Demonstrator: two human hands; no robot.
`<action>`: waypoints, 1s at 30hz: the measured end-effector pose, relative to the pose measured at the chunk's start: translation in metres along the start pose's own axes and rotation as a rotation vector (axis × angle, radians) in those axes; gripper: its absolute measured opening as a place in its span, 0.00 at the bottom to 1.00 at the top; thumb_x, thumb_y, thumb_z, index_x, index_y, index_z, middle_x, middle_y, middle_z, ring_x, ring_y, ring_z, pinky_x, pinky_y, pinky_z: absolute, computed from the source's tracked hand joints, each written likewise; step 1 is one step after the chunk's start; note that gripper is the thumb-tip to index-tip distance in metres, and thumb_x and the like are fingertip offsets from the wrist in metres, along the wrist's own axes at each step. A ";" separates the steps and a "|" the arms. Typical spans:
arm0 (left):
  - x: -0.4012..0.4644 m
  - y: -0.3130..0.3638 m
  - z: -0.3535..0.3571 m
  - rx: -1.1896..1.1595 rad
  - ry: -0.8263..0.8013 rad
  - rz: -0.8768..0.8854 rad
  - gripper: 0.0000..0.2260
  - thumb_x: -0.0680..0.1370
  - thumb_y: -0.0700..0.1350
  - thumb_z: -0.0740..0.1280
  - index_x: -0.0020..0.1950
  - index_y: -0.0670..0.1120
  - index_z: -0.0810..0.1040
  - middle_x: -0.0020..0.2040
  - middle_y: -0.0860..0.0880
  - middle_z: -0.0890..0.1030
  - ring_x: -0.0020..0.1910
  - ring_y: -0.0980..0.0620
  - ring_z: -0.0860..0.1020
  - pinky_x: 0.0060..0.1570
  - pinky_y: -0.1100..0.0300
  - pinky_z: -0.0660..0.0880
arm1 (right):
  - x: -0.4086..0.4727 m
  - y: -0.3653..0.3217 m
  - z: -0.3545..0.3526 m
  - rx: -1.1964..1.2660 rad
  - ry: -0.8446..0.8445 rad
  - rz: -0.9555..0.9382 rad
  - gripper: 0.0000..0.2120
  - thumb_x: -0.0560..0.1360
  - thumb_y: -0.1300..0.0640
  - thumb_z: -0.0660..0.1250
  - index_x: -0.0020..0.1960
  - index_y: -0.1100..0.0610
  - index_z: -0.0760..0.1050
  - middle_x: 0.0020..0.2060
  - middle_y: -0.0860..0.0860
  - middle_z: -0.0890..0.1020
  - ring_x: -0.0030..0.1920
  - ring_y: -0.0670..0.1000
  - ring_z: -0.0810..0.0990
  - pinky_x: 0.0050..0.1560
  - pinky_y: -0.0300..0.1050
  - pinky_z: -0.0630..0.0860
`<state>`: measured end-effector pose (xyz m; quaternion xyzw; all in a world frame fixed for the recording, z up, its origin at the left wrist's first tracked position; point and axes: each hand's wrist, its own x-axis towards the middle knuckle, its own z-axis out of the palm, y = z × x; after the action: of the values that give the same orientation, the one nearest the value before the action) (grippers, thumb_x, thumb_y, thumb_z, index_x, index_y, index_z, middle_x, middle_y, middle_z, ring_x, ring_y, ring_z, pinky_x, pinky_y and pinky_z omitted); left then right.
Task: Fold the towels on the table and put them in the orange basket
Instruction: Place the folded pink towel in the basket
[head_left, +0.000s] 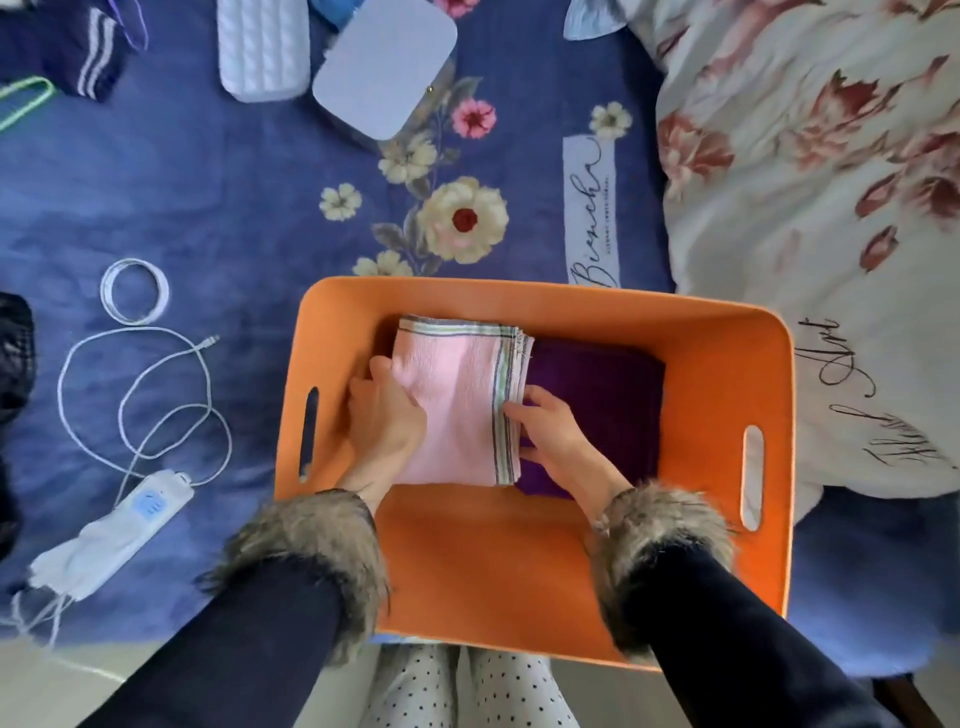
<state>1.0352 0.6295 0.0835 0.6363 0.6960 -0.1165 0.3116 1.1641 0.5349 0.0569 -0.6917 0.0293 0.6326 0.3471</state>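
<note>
The orange basket (727, 374) stands at the near edge of the blue flowered surface. Inside it a folded pink towel (457, 395) with striped edges lies in the left half, partly over a folded purple towel (597, 395) on the right. My left hand (384, 421) grips the pink towel's left edge, fingers tucked under it. At the towel's right striped edge my right hand (550, 436) holds it, thumb on top and fingers beneath, resting over the purple towel. Both wrists wear dark sleeves with fur cuffs.
A white cable (140, 395) and power strip (119, 525) lie left of the basket. A white coiled band (135, 291), a lavender box (384, 67) and a white knitted item (262, 47) sit farther back. A flowered white quilt (810, 171) covers the right side.
</note>
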 end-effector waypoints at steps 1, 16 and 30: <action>-0.001 0.000 0.002 0.007 0.039 0.007 0.13 0.78 0.38 0.58 0.62 0.41 0.65 0.61 0.36 0.68 0.59 0.36 0.70 0.54 0.46 0.69 | 0.002 0.000 0.002 -0.020 0.008 0.002 0.06 0.76 0.62 0.62 0.48 0.54 0.76 0.46 0.58 0.79 0.44 0.53 0.76 0.51 0.55 0.76; 0.015 -0.030 0.023 0.677 -0.233 0.599 0.55 0.67 0.60 0.72 0.73 0.53 0.30 0.68 0.48 0.22 0.68 0.45 0.24 0.72 0.44 0.39 | 0.007 0.014 0.002 -0.807 0.323 -0.520 0.19 0.72 0.62 0.66 0.63 0.59 0.71 0.59 0.57 0.75 0.58 0.58 0.75 0.56 0.52 0.75; 0.034 -0.031 0.038 0.758 -0.208 0.567 0.55 0.65 0.68 0.69 0.73 0.54 0.30 0.68 0.48 0.23 0.72 0.42 0.30 0.72 0.45 0.37 | 0.044 0.010 -0.006 -1.831 0.060 -0.716 0.50 0.71 0.35 0.63 0.75 0.52 0.33 0.75 0.53 0.34 0.75 0.52 0.33 0.71 0.60 0.34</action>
<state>1.0159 0.6309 0.0270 0.8545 0.3689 -0.3355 0.1454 1.1731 0.5419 0.0127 -0.6771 -0.6749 0.2504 -0.1527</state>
